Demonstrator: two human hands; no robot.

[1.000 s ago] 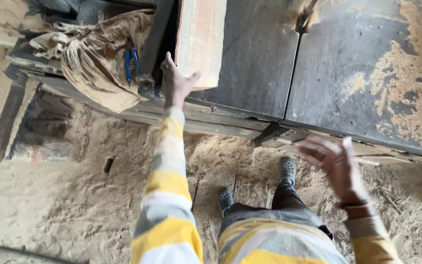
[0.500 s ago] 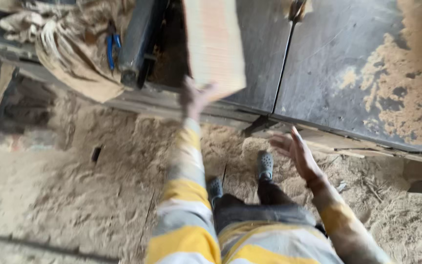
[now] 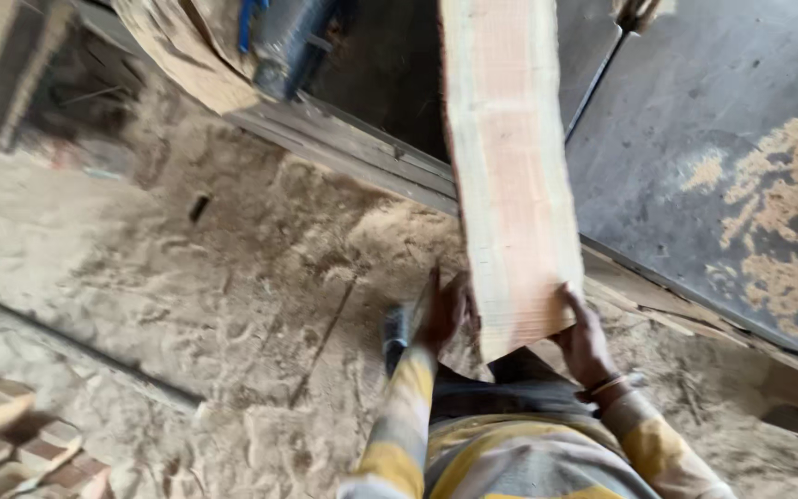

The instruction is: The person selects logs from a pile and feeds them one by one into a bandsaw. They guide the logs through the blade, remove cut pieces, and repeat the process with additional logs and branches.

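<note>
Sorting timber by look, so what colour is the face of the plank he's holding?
Pale pinkish-tan plank, seen from the head view.

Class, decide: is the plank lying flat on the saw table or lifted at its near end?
Lifted at its near end. The plank juts past the table edge, gripped by the left hand and right hand.

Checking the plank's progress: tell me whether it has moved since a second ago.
Yes. The plank has come off the dark table edge toward the person, both hands now gripping its near end over the sawdust floor.

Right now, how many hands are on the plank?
2: the left hand holds the left edge of the plank near its lower end, and the right hand holds the lower right corner.
</note>
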